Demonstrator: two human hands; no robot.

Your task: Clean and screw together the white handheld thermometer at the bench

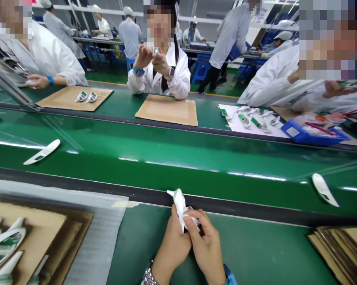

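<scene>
Both my hands sit low at the centre of the view, on the green bench just in front of the conveyor. My left hand (171,247) and my right hand (203,247) are closed around a white plastic device housing (180,205), probably a thermometer shell. Its pointed tip sticks up and to the left, and my fingers hide its lower part. A metal wristwatch (149,278) circles my left wrist. On the conveyor belt (178,158), a white housing half (42,152) lies to the far left, and another (323,190) lies to the right.
A cardboard stack holding white housings (38,233) lies at my left, and more cardboard sheets (340,245) lie at my right. Across the belt, co-workers handle small parts over cardboard pads (167,110). A blue tray (310,134) stands on the far bench.
</scene>
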